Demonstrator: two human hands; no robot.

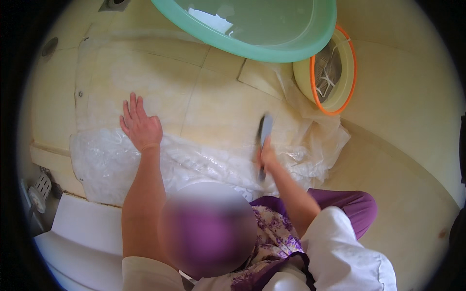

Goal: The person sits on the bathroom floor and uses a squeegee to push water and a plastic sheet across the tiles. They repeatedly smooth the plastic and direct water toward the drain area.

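Note:
My left hand [142, 127] rests palm down on a large pale, wet-looking sheet [160, 91] spread over the floor, its fingers a little apart and nothing in them. My right hand [268, 156] grips a brush [266, 125] with a grey-blue back and dark bristles on its left side, tilted on edge over the sheet's right half; it is slightly blurred. Between my arms and in front of my lap lies a crumpled clear plastic film [204, 160], bunched towards me. It runs on below the brush to the right.
A green basin [240, 45] of cloudy water stands at the far side. Beside it leans a cream bucket [304, 80] with an orange rim, holding a grey item [329, 71] with white cord. Floor drains [50, 47] lie at left. A white ledge [85, 222] is near left.

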